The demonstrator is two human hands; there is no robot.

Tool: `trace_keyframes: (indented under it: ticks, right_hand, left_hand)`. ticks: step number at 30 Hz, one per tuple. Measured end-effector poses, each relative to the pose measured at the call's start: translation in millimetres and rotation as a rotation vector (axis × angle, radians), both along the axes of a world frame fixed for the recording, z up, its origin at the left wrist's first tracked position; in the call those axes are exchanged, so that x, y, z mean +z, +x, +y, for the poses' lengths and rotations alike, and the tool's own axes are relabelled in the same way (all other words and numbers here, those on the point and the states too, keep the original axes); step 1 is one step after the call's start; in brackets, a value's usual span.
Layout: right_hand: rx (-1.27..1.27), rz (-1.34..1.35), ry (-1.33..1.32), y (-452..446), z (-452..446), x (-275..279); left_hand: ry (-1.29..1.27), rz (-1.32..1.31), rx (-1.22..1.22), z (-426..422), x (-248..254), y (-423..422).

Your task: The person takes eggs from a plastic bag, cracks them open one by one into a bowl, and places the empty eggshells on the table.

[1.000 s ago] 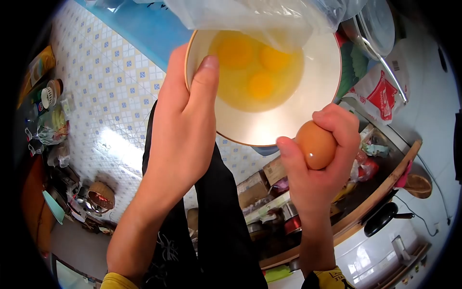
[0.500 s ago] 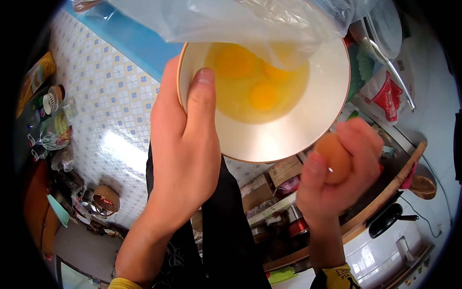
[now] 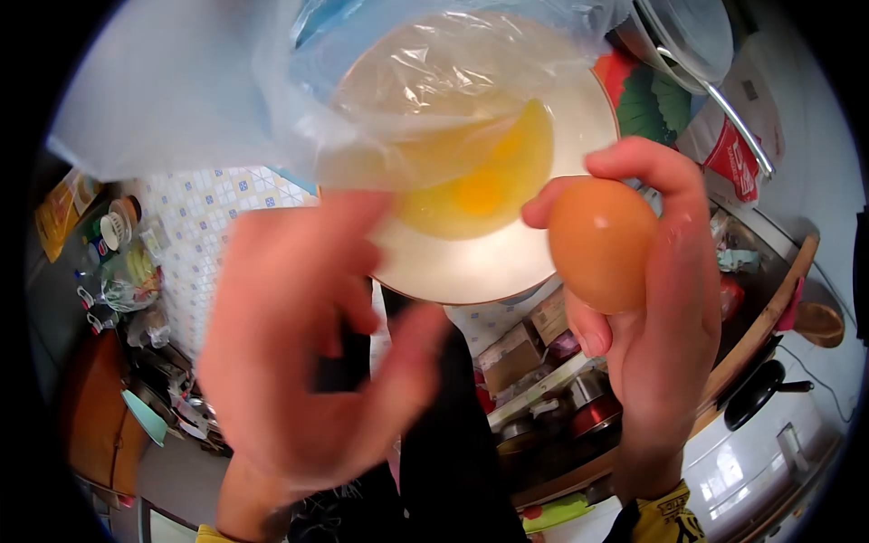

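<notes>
- Right hand has the egg wrapped in curled fingers, held up by the bowl's right edge. Shell looks whole on the side I can see, so imo go snug but gentle, no squeezing.
- Left hand is blurry: half open, thumb spread from the fingers, nothing in it that I can see. Can't tell if it's touching the bowl. I'd be ready to steady that rim, since there's loose egg and yolk in there.
- Watch the plastic hanging over the far side. I'd keep it out of the egg mix and off your fingers.
</notes>
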State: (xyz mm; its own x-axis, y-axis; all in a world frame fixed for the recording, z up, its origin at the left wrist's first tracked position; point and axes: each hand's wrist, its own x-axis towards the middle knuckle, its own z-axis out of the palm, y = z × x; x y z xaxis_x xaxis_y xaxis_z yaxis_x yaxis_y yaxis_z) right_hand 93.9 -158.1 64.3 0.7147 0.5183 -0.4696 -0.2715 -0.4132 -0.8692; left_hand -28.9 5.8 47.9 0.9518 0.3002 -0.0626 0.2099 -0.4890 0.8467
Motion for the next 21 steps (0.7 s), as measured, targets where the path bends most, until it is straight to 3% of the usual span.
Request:
trace_keyframes:
  ticks: [3,8,12,14,17,20,21]
  right_hand:
    - [-0.121,0.205,0.028,-1.6,13.7,7.4]
    - [-0.159,0.357,0.035,-1.4,12.0,7.7]
    - [-0.116,0.539,0.379,1.7,-4.5,-0.3]
    - [-0.014,0.324,0.155,1.8,-3.8,5.0]
    - [0.008,0.094,0.06,-4.6,-0.6,1.6]
    - [0.282,-0.366,-0.102,0.6,-3.4,-0.7]
    - [0.31,-0.336,-0.259,3.7,4.9,8.9]
  left_hand:
    - [-0.135,-0.083,-0.186,-8.9,-5.4,24.2]
    - [-0.192,-0.003,-0.204,-9.3,-6.7,34.1]
    - [-0.308,0.119,-0.172,-0.1,-9.0,35.3]
    - [-0.304,0.142,-0.165,1.6,-9.6,35.6]
    - [-0.315,0.161,-0.156,1.9,-9.4,36.2]
    - [-0.298,0.158,-0.164,-3.7,-9.3,35.2]
    - [-0.271,0.103,-0.111,-9.0,-11.3,34.6]
